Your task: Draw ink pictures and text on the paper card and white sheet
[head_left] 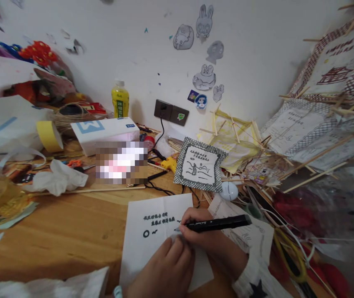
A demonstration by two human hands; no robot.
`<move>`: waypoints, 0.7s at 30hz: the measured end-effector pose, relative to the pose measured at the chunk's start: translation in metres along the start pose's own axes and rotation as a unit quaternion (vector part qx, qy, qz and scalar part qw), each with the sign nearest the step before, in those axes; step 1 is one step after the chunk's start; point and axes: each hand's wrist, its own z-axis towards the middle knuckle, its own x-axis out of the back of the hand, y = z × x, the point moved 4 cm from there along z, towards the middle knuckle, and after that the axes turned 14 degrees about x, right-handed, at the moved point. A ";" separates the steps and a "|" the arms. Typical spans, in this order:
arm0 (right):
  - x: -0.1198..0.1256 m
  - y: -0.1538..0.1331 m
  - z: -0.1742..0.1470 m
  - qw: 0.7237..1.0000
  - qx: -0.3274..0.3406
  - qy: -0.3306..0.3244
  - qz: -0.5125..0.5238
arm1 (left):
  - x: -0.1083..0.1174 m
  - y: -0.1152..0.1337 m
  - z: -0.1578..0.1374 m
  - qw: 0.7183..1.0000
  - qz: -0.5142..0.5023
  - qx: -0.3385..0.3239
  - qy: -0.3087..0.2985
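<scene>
A: Status?

B: Wooden table (pixel 86 231), white sheet (pixel 139 260) lying on it right before the person. I'd call it early: lower part of the sheet bare where it shows, under the hands can't tell. Bordered picture (pixel 201 163) just beyond has checked edging and a drawing; the sheet shows no edging.

A: Hands?

B: Left hand (pixel 164 265) rests on the sheet, fingers bent, gripping nothing I can see. Right hand (pixel 202 237) grasps a black marker (pixel 223 222) in a writing pinch, nib over the sheet's middle. Contact? Can't tell.

A: Done so far?

B: Two lines of lettering (pixel 159 218), a thick circle (pixel 146 234) below them, a small wavy stroke (pixel 155 232) beside the circle.
</scene>
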 end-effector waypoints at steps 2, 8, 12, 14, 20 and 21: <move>0.000 -0.001 0.000 1.000 0.005 0.009 -0.008 | -0.001 0.000 0.000 1.000 -0.001 0.000 -0.008; 0.000 0.000 0.000 1.000 0.019 0.001 -0.015 | 0.000 0.002 0.000 1.000 -0.007 0.001 -0.020; 0.000 0.002 0.000 0.999 0.024 0.013 -0.031 | 0.001 0.002 0.000 1.000 -0.014 -0.002 -0.027; 0.000 0.002 0.001 0.999 0.030 0.020 -0.033 | 0.001 0.002 0.001 0.999 -0.017 -0.003 -0.035; 0.005 0.005 -0.001 0.998 0.010 0.053 -0.017 | -0.001 0.000 0.001 0.999 -0.028 -0.001 -0.038; 0.006 0.006 -0.002 0.998 0.007 0.058 -0.016 | -0.001 0.000 0.000 0.999 -0.030 0.000 -0.039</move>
